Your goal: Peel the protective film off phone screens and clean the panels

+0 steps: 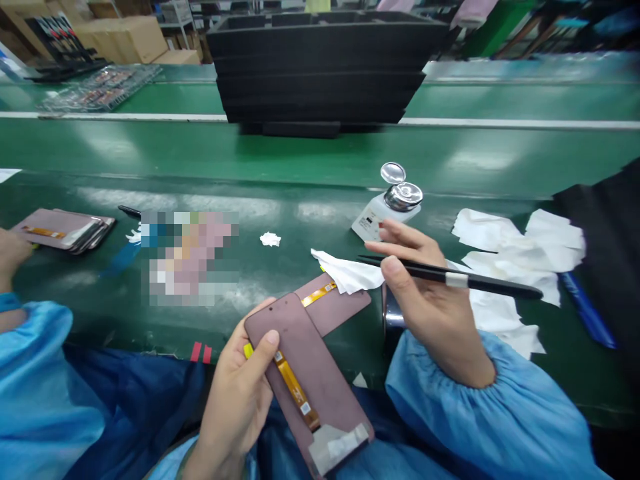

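My left hand (237, 397) grips a mauve phone display panel (320, 380), back side up, with an orange flex cable running along it. A second such panel (340, 307) lies under its top end on the green bench. My right hand (430, 300) holds black tweezers (480, 280) that pinch a white wipe (347, 273) just above the second panel.
A metal-topped solvent dispenser (395, 203) stands behind my right hand. Crumpled white wipes (515, 253) lie at the right, with a blue pen (587, 313). Stacked black trays (320, 67) sit on the conveyor. Another person's hand (10, 253) is by stacked panels (65, 230) at the left.
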